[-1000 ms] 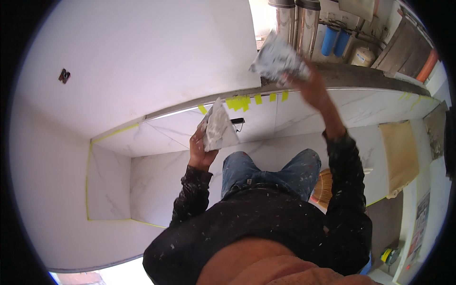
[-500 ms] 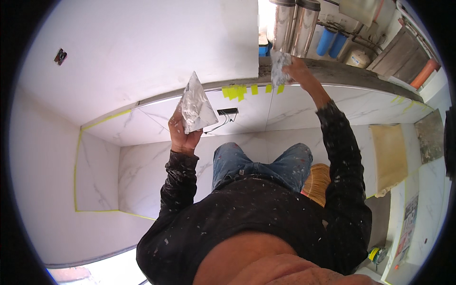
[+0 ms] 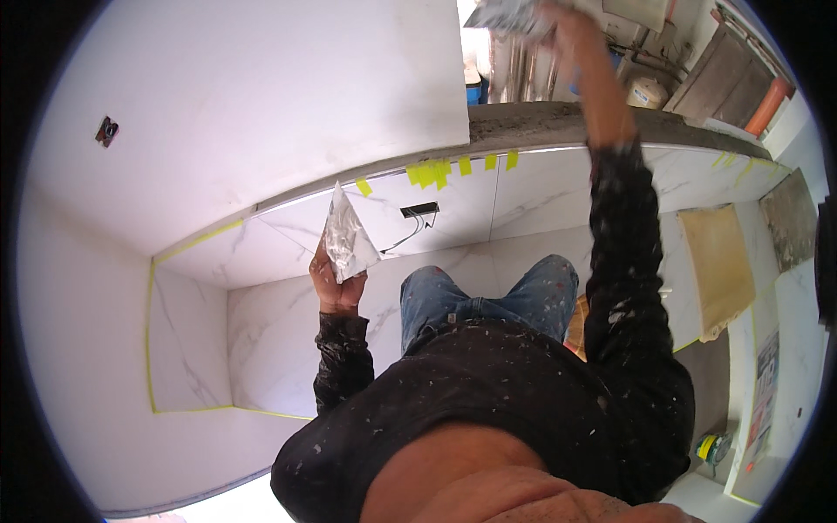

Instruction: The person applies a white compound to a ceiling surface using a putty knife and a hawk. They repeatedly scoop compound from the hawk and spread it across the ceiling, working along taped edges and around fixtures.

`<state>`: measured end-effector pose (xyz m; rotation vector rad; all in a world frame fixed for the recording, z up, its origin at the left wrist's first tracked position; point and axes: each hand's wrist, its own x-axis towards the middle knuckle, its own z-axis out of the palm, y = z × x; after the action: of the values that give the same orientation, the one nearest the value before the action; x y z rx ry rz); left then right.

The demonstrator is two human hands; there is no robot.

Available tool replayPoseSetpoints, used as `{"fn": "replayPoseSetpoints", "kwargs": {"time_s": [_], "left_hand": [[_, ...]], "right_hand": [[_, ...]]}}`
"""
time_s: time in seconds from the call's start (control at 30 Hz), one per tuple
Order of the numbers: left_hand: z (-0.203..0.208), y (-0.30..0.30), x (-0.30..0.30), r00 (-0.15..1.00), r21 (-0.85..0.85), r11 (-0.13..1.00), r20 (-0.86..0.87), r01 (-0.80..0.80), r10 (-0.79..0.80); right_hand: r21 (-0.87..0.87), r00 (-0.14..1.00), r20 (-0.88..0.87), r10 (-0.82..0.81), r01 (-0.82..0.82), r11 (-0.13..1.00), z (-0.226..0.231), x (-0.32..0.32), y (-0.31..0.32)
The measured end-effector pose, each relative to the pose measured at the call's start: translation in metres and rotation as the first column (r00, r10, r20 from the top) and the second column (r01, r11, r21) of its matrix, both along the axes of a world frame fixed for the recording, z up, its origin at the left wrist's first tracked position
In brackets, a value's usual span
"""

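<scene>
My left hand (image 3: 337,288) is closed round the base of a pale triangular plate (image 3: 353,244) smeared with white putty, its point upward, in front of the marble-look wall panel. My right hand (image 3: 574,39) is raised high at the top of the view, fingers closed on a flat putty knife (image 3: 510,16) whose blade carries greyish-white smears. Motion smears this hand and its knife, and the knife's handle is hidden. The knife is close to the edge of the white wall (image 3: 349,78), above the rough grey ledge (image 3: 532,122); I cannot tell whether it touches the wall.
Yellow tape strips (image 3: 429,173) mark the panel's upper edge. Loose wires hang from a rectangular cutout (image 3: 420,210). Metal cylinders (image 3: 523,70) and pipes stand beyond the ledge. A broom (image 3: 577,327) is beside my leg, and a tan sheet (image 3: 717,266) lies to the right.
My right hand has swung up from the ledge with the putty knife, to the top of the view. My left hand and the plate are slightly lower, and the plate is turned more edge-on.
</scene>
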<state>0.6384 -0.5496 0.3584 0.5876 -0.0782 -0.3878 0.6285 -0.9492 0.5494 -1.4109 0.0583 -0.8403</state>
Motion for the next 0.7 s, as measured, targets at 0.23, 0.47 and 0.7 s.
{"fn": "replayPoseSetpoints", "kwargs": {"time_s": [0.23,0.47,0.7], "left_hand": [[-0.004,0.004,0.006,0.999,0.107,0.994,-0.005,-0.035,0.036],[-0.003,0.011,0.014,0.976,0.028,0.989,0.158,0.146,-0.149],[-0.009,0.021,0.021,0.912,0.013,0.955,0.295,0.296,-0.286]], "right_hand": [[0.938,0.980,0.065,0.189,-0.125,0.325,-0.189,0.023,0.144],[-0.365,0.781,-0.605,-0.152,-0.104,0.925,-0.180,0.100,0.093],[-0.881,0.730,0.448,-0.517,0.260,-0.396,-0.094,0.079,0.096]]}}
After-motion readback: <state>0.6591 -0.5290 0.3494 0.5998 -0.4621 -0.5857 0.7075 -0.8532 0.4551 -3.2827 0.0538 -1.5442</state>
